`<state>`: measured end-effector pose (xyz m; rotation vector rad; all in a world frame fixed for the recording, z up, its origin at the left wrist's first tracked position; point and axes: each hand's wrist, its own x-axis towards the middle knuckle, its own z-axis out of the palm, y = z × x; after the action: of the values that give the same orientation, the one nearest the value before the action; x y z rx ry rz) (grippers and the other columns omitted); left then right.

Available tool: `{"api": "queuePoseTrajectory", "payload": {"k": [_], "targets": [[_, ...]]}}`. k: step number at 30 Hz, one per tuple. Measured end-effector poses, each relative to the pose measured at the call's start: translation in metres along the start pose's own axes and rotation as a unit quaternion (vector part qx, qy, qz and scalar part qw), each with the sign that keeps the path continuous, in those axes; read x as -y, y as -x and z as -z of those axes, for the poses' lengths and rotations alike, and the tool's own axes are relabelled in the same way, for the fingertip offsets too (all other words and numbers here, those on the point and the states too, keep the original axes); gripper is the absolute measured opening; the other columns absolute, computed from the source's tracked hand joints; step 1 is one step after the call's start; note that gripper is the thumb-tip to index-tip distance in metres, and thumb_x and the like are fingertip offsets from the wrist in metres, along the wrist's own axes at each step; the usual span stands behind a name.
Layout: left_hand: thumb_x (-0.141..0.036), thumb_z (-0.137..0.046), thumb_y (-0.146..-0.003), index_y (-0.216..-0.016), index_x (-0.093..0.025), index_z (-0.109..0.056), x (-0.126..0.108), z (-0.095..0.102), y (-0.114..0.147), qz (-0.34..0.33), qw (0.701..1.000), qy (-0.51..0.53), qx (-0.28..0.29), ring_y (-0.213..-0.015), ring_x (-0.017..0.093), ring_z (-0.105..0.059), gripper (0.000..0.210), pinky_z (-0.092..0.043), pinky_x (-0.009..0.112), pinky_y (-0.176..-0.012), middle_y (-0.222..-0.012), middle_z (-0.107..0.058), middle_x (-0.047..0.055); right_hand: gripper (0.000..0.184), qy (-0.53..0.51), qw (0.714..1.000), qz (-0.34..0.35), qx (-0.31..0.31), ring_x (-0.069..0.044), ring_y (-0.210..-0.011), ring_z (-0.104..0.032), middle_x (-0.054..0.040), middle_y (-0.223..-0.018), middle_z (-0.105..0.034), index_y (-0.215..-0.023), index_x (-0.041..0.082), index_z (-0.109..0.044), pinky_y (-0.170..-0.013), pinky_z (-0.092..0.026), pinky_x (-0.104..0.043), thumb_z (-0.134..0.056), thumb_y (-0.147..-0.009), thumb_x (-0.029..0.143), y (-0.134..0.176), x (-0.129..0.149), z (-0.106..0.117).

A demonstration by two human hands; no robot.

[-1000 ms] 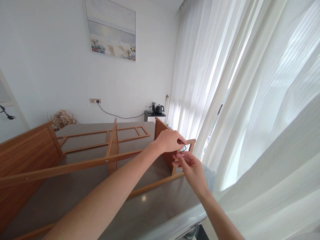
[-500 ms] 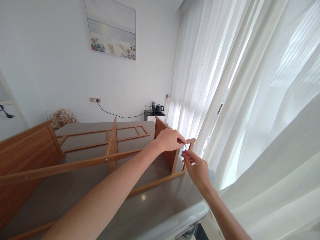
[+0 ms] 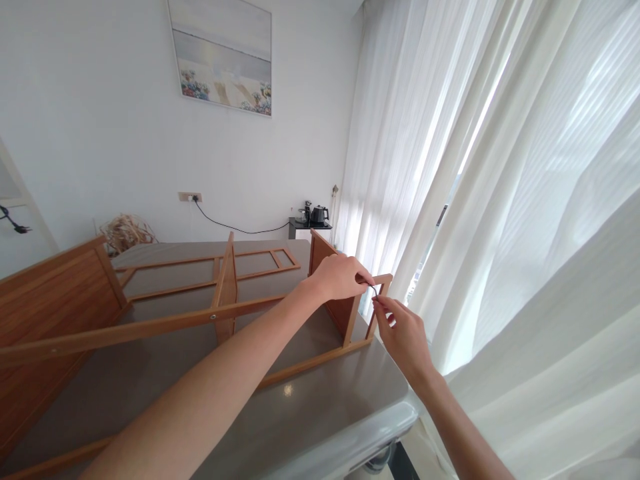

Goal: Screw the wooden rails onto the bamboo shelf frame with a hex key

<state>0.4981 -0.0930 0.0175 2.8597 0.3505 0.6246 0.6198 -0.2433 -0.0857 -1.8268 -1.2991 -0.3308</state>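
A wooden shelf frame (image 3: 170,325) lies on its side on the table, with several shelf boards standing upright in it. Over its right end, my left hand (image 3: 343,277) pinches one end of a thin, bent metal hex key (image 3: 375,291). The fingertips of my right hand (image 3: 406,333) are closed on the other end, slightly lower and to the right. Whether the key sits in a bolt is hidden by the left fingers. A bolt head (image 3: 213,317) shows on the upper rail where the middle shelf board (image 3: 227,283) meets it.
The grey-brown tabletop (image 3: 345,393) has a clear plastic cover hanging at its front edge. White curtains (image 3: 480,267) hang close on the right. Behind the table stand a black kettle (image 3: 319,214) on a small cabinet and a bundle of dried strands (image 3: 127,233).
My right hand has shifted a little right and up with its end of the hex key, which is now tilted differently. The left hand has barely moved.
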Motion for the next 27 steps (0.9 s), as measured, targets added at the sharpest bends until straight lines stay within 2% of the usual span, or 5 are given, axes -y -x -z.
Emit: {"api": "queuePoseTrajectory", "payload": {"k": [5,8,13,17,27], "targets": [[-0.035,-0.060,-0.086,-0.099,-0.039,-0.081,0.000,0.000,0.000,0.002,1.000,0.003,0.000,-0.094,0.020,-0.071,0.025,-0.053,0.032,-0.091,-0.100,-0.079,-0.008,0.039,-0.019,1.000,-0.010,0.000,-0.018,-0.065,-0.062,-0.0053,-0.088,-0.073,-0.104,0.024,-0.070,-0.066,-0.049,-0.032,-0.043,-0.100,0.053,0.000,0.002,-0.004],[-0.034,-0.061,-0.086,-0.100,-0.039,-0.081,-0.001,0.001,0.000,0.004,1.000,0.004,0.002,-0.094,0.020,-0.071,0.025,-0.053,0.031,-0.092,-0.100,-0.079,-0.008,0.038,-0.125,0.990,-0.058,0.025,-0.020,-0.070,-0.068,-0.0050,-0.086,-0.074,-0.097,0.024,-0.068,-0.067,-0.053,-0.032,-0.051,-0.095,0.058,0.000,0.009,-0.010],[-0.033,-0.060,-0.084,-0.099,-0.039,-0.081,-0.002,0.002,0.000,0.010,1.000,0.000,0.005,-0.092,0.020,-0.071,0.026,-0.053,0.032,-0.091,-0.098,-0.079,-0.007,0.048,-0.370,0.911,-0.145,0.108,-0.025,-0.083,-0.074,-0.0103,-0.097,-0.076,-0.094,0.021,-0.068,-0.068,-0.059,-0.034,-0.064,-0.084,0.067,-0.004,0.029,-0.012],[-0.035,-0.059,-0.085,-0.099,-0.039,-0.081,-0.001,0.001,0.000,0.010,1.000,0.004,0.005,-0.088,0.019,-0.071,0.026,-0.053,0.032,-0.086,-0.096,-0.079,-0.006,0.049,-0.431,0.875,-0.176,0.132,-0.024,-0.082,-0.075,-0.0111,-0.104,-0.075,-0.095,0.020,-0.069,-0.066,-0.058,-0.031,-0.068,-0.081,0.067,-0.007,0.037,-0.009],[-0.036,-0.059,-0.085,-0.099,-0.040,-0.080,0.000,0.002,0.000,0.006,1.000,0.005,0.005,-0.090,0.020,-0.071,0.025,-0.052,0.033,-0.086,-0.099,-0.079,-0.008,0.037,-0.278,0.954,-0.106,0.027,-0.023,-0.089,-0.074,-0.0076,-0.101,-0.076,-0.097,0.023,-0.068,-0.077,-0.056,-0.032,-0.057,-0.094,0.058,0.011,0.036,-0.018]]}}
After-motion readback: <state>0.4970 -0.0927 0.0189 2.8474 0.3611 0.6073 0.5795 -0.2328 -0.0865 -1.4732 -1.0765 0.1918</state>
